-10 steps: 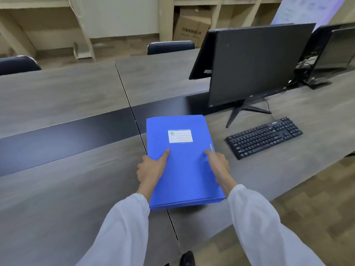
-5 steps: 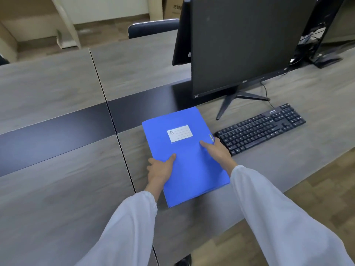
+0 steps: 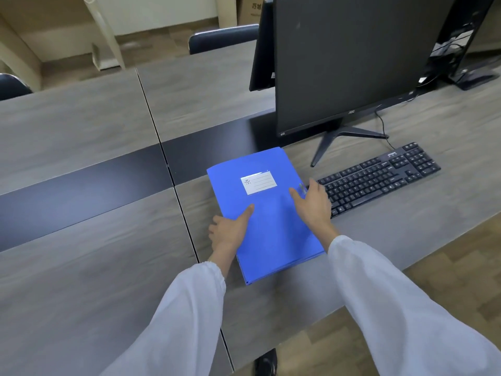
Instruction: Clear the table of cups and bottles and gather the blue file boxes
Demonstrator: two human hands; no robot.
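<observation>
A flat stack of blue file boxes (image 3: 271, 240) with a white label lies on the grey table (image 3: 81, 280), just left of the keyboard. My left hand (image 3: 230, 232) holds the stack's left edge, thumb on top and fingers down the side. My right hand (image 3: 311, 207) sits at the stack's right edge with the thumb on the cover and the fingers spread over the side, close to the keyboard. White sleeves cover both forearms. No cups or bottles are in view.
A black keyboard (image 3: 379, 177) lies right of the stack, with a dark monitor (image 3: 347, 58) on its stand behind it. Another monitor (image 3: 261, 50) faces the far side. A black strip (image 3: 81, 180) divides the desks. A chair back (image 3: 222, 40) stands beyond.
The blue stack has slid right, off the seam between the desks, and turned slightly until it lies beside the keyboard. Both hands travelled with it, and my right fingers have spread.
</observation>
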